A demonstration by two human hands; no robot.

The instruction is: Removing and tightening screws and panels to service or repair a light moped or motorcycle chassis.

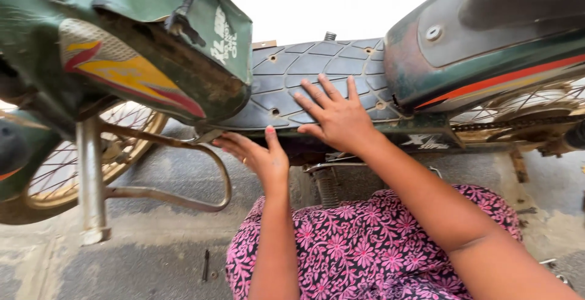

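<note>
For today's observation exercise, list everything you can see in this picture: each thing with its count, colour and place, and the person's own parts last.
Moped footboard mat: one, dark grey, ribbed, centre, between front and rear body.
Front body panel: one, green with yellow and red stripes, upper left.
Rear body panel: one, dark green with a red stripe, upper right.
Front wheel: one, spoked, golden rim, lower left.
Crash guard bar: one, rusty metal, lower left of centre.
Chain: one, rusty, right.
Concrete floor: grey, below.
Patterned garment: one, pink and black floral, bottom centre.
Left hand: open, at the footboard's lower edge.
Right hand: flat, fingers spread, on the mat.
</note>
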